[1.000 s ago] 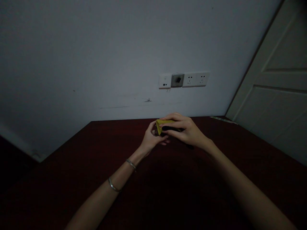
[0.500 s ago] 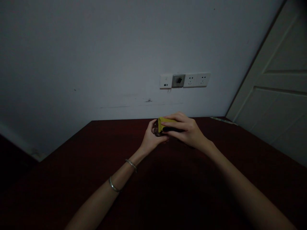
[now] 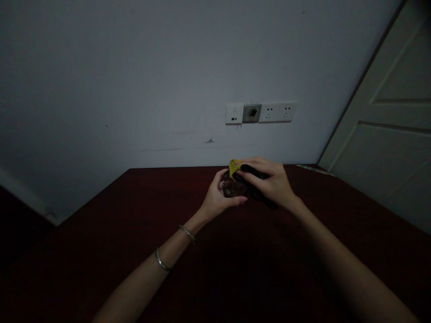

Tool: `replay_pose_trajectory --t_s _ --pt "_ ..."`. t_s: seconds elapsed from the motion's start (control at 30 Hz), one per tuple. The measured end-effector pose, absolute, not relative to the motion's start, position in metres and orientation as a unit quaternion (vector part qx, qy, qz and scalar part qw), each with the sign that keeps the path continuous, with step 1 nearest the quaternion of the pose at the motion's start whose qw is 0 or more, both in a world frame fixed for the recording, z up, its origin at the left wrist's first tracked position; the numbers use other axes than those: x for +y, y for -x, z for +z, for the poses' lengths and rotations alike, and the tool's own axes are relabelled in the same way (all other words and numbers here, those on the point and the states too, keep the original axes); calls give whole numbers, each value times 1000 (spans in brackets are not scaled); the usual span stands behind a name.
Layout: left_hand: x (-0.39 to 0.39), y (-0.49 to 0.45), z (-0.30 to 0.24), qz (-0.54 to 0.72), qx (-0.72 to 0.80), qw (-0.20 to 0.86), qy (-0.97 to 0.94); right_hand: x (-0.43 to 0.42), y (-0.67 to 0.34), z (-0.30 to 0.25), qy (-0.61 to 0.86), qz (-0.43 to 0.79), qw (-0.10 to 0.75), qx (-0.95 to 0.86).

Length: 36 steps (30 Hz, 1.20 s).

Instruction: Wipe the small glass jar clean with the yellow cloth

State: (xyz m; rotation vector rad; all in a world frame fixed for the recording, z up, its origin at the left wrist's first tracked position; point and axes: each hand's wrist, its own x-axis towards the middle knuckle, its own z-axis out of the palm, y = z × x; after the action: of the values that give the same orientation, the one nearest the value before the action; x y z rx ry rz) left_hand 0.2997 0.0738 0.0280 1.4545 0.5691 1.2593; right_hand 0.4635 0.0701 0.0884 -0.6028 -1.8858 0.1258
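Above the far part of the table, my left hand (image 3: 218,194) curves around a see-through, glassy object (image 3: 233,188), with the thumb below it. It looks like a small glass, but the dim light hides its full shape. My right hand (image 3: 271,179) grips a soft yellow-and-black cloth (image 3: 235,167) between thumb and fingers. The yellow part lies against the top edge of the glassy object. A dark part hangs below my right palm, hard to make out. My two hands are close together.
A dark red table (image 3: 161,206) stretches out below, meeting a pale wall (image 3: 151,80). Wall sockets and a switch (image 3: 252,113) sit above the table's far edge. A white panelled door (image 3: 387,134) stands at the right. A flat strip (image 3: 314,169) lies at the far right table edge.
My right hand has shifted slightly right, and the yellow part of the cloth has moved up and right. My left hand has moved a little right, exposing more of the glassy object.
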Motion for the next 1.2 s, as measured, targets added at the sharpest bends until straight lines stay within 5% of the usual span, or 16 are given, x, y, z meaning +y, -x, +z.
replay_pose_trajectory --t_s 0.23,0.57,0.9,1.2 --pt "77 -298 25 541 225 574 -572 60 -468 95 184 1 467 -865" --pt "70 -296 29 480 176 599 -616 70 -464 89 268 86 587 -759" --pt "73 -301 28 530 189 613 -555 63 -468 93 147 -31 517 -843" --pt "73 -298 25 481 197 572 -635 66 -468 92 235 31 517 -823"
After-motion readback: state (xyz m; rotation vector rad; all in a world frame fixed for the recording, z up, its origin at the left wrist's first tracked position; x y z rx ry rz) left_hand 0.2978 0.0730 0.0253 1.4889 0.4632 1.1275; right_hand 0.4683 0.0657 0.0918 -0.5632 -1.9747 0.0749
